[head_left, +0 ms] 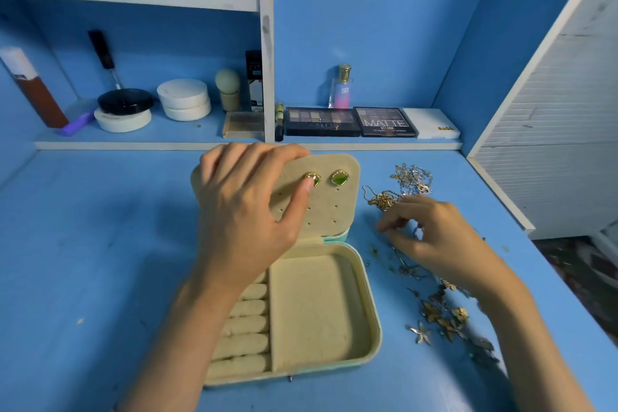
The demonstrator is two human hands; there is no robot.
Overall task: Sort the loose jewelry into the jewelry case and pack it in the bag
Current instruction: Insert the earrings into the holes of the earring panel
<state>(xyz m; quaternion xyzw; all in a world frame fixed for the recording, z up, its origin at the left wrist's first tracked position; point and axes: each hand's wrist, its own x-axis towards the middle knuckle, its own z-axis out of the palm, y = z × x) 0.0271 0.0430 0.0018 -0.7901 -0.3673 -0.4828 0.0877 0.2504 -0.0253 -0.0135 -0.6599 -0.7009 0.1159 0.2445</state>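
Open tabletop [83, 244] left, jewelry [434, 311] (seemingly tangled) crowding right

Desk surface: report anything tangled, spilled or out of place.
Right of the open jewelry case, loose jewelry lies strewn in a messy trail. The silver chains and gold chain at its far end sit in knotted heaps. Small specks dot the desk nearby.

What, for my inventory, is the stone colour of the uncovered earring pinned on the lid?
The earring stone is green, gold-rimmed; head view.
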